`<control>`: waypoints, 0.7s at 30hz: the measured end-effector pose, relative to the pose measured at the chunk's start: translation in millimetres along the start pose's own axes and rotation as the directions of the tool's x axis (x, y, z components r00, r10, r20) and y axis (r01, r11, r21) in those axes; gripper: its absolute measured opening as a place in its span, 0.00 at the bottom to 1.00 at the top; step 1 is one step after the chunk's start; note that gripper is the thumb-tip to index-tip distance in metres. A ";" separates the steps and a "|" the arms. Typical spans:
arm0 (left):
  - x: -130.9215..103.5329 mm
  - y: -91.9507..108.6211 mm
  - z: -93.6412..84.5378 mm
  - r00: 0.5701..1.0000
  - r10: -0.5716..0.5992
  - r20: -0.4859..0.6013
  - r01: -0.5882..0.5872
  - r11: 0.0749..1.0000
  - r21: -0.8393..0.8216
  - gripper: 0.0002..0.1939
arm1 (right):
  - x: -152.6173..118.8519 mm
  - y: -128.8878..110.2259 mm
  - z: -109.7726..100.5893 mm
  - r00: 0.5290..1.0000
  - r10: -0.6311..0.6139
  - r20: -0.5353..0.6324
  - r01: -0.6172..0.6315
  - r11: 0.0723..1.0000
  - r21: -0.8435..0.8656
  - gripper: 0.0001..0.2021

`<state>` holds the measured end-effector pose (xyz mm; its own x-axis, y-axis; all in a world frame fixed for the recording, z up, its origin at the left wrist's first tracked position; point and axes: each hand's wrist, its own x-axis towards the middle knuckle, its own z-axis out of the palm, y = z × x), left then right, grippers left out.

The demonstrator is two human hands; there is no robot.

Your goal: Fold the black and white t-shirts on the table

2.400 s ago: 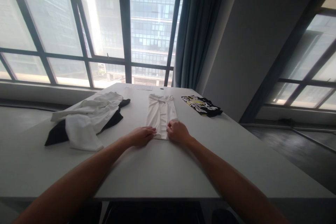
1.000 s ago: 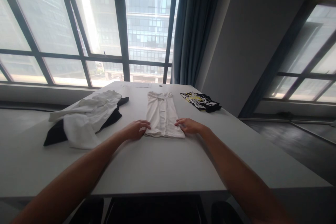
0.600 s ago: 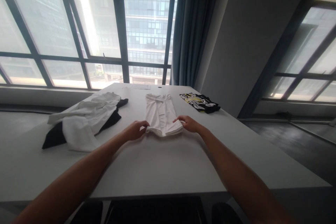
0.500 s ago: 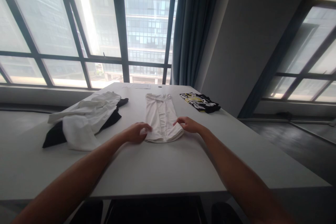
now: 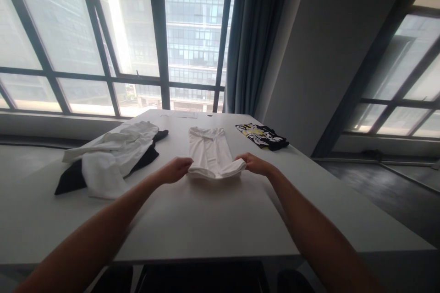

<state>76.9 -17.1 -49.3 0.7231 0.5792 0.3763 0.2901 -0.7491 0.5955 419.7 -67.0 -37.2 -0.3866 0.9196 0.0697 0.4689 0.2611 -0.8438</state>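
Note:
A white shirt [image 5: 210,151], folded into a long narrow strip, lies in the middle of the table with its collar end toward the window. My left hand [image 5: 176,169] is closed on the near left corner of the shirt. My right hand [image 5: 255,164] grips the near right corner. Between both hands the near edge is lifted off the tabletop and sags a little in the middle, with a shadow below it. The fingertips are partly hidden by the cloth.
On the left of the white table [image 5: 206,224] lie loose white garments [image 5: 110,155] over a black garment [image 5: 70,177]. A folded black printed garment [image 5: 264,137] lies at the right. Farther back are a sheet of paper [image 5: 185,115] and windows. A dark chair [image 5: 202,277] stands at the near edge.
Both hands have closed on the shirt's near corners and raised that edge off the table, slightly away from me. The other garments have stayed where they were.

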 end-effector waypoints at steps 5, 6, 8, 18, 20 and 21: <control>16.8 -7.8 3.8 0.911 -0.258 -0.320 0.102 0.896 -0.432 0.25 | 22.5 1.1 8.6 0.905 -0.045 -0.424 0.126 0.978 0.164 0.20; 21.0 -12.1 7.9 0.872 -0.330 -0.362 0.149 0.883 -0.445 0.26 | 29.0 4.6 11.9 0.869 0.005 -0.494 0.074 0.987 0.141 0.21; 26.8 -21.4 16.2 0.805 -0.456 -0.380 0.290 0.860 -0.419 0.25 | 38.9 13.4 17.4 0.804 0.116 -0.584 -0.124 0.992 0.027 0.20; 20.1 -33.1 27.6 0.903 -0.362 -0.230 0.413 0.879 0.239 0.17 | 36.9 22.0 32.3 0.864 0.167 -0.476 -0.388 0.823 -0.416 0.19; 19.2 -29.5 28.6 0.916 -0.331 -0.225 0.390 0.867 0.310 0.17 | 37.3 16.0 35.5 0.871 0.160 -0.464 -0.394 0.792 -0.466 0.15; 18.7 -26.9 28.6 0.918 -0.324 -0.229 0.388 0.853 0.348 0.18 | 36.9 12.9 36.8 0.874 0.164 -0.458 -0.401 0.776 -0.487 0.14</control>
<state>100.6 4.6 -78.6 0.4262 0.8481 0.3148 0.7465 -0.5263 0.4072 382.3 -40.5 -65.1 0.1029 0.9808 0.1657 0.9055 -0.0234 -0.4236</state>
